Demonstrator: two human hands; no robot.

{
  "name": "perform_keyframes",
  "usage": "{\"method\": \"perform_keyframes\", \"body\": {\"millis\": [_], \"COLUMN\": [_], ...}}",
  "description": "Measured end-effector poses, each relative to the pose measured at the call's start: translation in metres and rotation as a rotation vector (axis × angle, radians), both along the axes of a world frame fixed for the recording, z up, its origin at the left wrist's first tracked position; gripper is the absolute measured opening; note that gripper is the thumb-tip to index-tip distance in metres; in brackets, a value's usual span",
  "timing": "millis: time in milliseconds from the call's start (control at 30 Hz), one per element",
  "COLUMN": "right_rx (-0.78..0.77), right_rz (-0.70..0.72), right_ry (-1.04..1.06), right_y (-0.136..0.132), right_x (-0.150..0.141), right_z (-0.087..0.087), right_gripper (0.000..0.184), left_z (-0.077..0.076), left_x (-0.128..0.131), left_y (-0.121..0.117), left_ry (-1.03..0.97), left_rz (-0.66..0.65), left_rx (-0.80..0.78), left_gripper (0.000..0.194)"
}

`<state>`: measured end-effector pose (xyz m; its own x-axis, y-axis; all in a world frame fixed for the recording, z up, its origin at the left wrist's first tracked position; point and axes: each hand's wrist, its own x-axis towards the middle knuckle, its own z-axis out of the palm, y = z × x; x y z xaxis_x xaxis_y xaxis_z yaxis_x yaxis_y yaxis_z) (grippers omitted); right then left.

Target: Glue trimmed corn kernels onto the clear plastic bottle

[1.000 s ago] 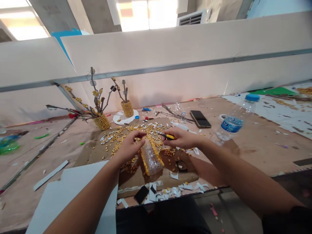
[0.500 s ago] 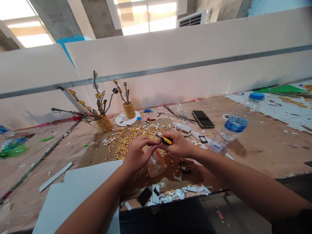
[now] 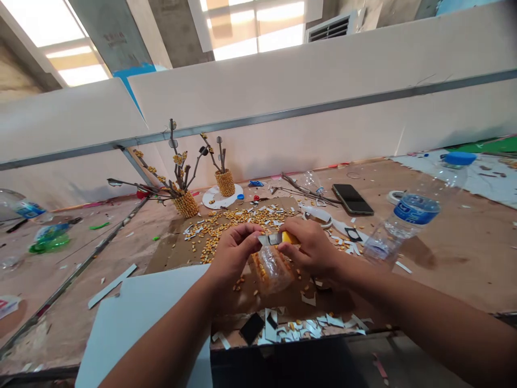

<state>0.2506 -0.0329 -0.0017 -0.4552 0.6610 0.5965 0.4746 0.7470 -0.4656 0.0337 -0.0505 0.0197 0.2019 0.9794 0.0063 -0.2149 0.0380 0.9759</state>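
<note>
Bright windows (image 3: 258,27) above a pale partition wall (image 3: 283,86).

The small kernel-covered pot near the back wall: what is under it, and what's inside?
Under the pot is a white disc. Twigs stick out of its mouth; the wall hides whatever else is inside.
</note>
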Motion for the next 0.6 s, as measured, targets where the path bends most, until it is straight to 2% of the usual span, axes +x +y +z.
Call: {"method": "perform_keyframes", "body": {"millis": [200,600], "right_rx": [0.066,0.086], "right_rz": [-0.009,-0.007], "right_ry": [-0.045,-0.046], "right_y": [-0.0018,-0.0015], "right_x": [-0.0023,-0.0011], "right_z": [-0.0019,-0.0044], "right_gripper": [0.053,0.054], "left_z": [0.0084,0.0041], "left_x": [0.0078,0.0071], "left_y": [-0.0073,-0.007], "left_ry": [-0.074,-0.047], "left_rz": [-0.02,-0.037], "left_rx": [-0.069,-0.04], "left_gripper": [0.031,0.033]}}
